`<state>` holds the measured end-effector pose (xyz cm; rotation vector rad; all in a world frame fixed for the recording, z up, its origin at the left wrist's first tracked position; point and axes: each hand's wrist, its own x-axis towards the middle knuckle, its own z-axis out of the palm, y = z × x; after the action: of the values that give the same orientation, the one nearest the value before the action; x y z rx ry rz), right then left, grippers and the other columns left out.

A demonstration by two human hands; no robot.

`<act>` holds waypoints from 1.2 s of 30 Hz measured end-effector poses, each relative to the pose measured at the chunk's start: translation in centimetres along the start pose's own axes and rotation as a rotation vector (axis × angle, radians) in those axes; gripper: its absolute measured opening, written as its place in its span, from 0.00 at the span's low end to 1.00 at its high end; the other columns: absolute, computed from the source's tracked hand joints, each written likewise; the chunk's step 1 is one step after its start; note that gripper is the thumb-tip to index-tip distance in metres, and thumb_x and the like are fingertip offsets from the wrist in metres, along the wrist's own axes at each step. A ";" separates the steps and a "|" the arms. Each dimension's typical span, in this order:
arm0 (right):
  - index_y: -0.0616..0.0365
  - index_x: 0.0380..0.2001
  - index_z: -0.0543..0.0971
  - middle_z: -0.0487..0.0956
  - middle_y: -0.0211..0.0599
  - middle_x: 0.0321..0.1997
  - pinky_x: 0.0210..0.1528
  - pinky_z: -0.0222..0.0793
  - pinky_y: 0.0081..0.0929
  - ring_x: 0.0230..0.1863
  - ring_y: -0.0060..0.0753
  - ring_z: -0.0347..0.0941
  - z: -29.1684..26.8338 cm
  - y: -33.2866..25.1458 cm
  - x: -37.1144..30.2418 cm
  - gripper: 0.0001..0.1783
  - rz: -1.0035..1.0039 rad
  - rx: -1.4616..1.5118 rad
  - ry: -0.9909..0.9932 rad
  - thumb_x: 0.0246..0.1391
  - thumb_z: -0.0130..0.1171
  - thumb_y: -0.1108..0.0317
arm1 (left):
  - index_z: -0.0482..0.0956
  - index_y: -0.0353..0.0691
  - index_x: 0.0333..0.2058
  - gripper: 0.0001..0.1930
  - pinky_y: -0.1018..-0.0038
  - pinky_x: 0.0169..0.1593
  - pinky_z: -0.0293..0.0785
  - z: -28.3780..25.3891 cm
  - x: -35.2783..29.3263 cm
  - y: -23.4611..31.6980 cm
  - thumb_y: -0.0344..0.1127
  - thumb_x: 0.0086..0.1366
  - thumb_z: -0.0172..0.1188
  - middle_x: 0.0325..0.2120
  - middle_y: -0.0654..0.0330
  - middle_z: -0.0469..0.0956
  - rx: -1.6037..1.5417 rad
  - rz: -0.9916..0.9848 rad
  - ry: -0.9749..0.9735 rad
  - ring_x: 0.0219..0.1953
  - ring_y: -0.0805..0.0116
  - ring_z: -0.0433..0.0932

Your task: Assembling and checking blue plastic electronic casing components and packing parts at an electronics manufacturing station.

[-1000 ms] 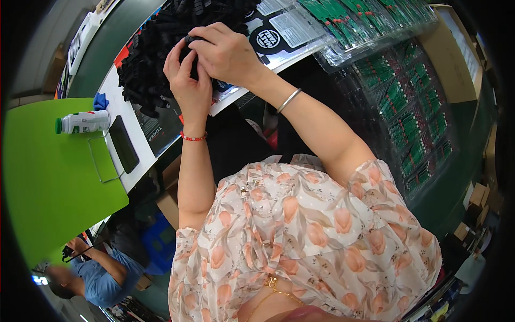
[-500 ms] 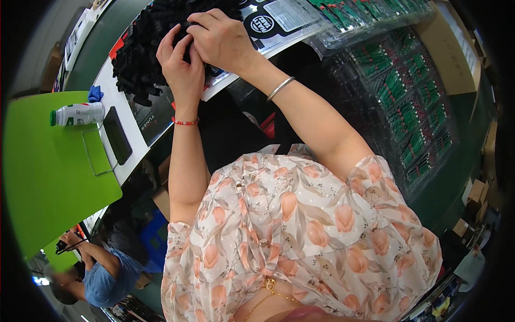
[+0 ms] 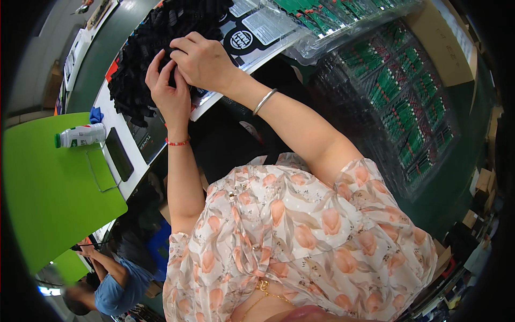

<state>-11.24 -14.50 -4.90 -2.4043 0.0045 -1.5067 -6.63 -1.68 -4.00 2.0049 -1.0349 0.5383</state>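
Note:
Both hands meet over a heap of black strap-like pieces on the table. My left hand has its fingers bent, with thumb and fingertips drawn together. Against its fingertips, my right hand is closed in a pinch from the right. Something dark seems to sit between the fingers, but it blends with the black heap and I cannot make out its kind. Just right of the hands lies a flat printed sheet or package with a black-and-white design.
On the right are clear plastic trays of green circuit boards, more trays lower down, and a cardboard box. Leftward lie a dark phone, a green-capped bottle and a green chair back. A co-worker sits lower left.
The whole view has shifted, so the table things appear lower. My hands stay together at the black heap, with little change in their grip.

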 end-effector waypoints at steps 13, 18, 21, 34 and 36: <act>0.57 0.27 0.83 0.83 0.35 0.43 0.35 0.79 0.27 0.42 0.38 0.78 -0.2 0.1 0.5 0.07 -0.020 0.064 0.038 0.43 0.61 0.68 | 0.83 0.36 0.45 0.12 0.65 0.65 0.64 -0.2 0.0 0.3 0.23 0.63 0.61 0.59 0.57 0.75 0.007 -0.007 0.002 0.64 0.57 0.68; 0.57 0.29 0.84 0.83 0.34 0.43 0.35 0.79 0.27 0.43 0.36 0.78 0.0 0.2 0.4 0.07 -0.009 0.088 0.034 0.46 0.61 0.69 | 0.83 0.37 0.45 0.12 0.65 0.65 0.64 -0.2 0.2 0.2 0.23 0.62 0.62 0.58 0.57 0.75 -0.001 0.006 0.007 0.64 0.56 0.68; 0.57 0.30 0.84 0.82 0.34 0.44 0.35 0.79 0.27 0.43 0.36 0.78 -0.2 0.1 0.5 0.08 -0.013 0.073 0.020 0.45 0.61 0.69 | 0.84 0.37 0.44 0.11 0.64 0.65 0.64 -0.1 0.2 -0.1 0.24 0.62 0.62 0.58 0.57 0.75 -0.023 0.013 0.018 0.63 0.56 0.68; 0.59 0.33 0.83 0.82 0.35 0.45 0.42 0.78 0.32 0.45 0.39 0.78 -0.6 -0.1 0.8 0.09 0.007 0.103 -0.056 0.45 0.62 0.71 | 0.84 0.34 0.40 0.10 0.61 0.62 0.68 0.0 0.4 0.3 0.22 0.58 0.63 0.55 0.54 0.77 -0.087 0.015 0.085 0.60 0.51 0.69; 0.59 0.33 0.83 0.81 0.36 0.45 0.42 0.77 0.33 0.45 0.40 0.78 -0.8 -0.2 1.1 0.09 0.014 0.119 -0.058 0.45 0.62 0.72 | 0.84 0.34 0.39 0.10 0.61 0.61 0.68 -0.2 0.5 0.3 0.22 0.57 0.64 0.54 0.54 0.77 -0.099 0.016 0.094 0.60 0.50 0.70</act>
<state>-11.49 -14.64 -3.56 -2.3473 -0.0783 -1.3896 -6.60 -1.91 -3.37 1.8682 -1.0015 0.5727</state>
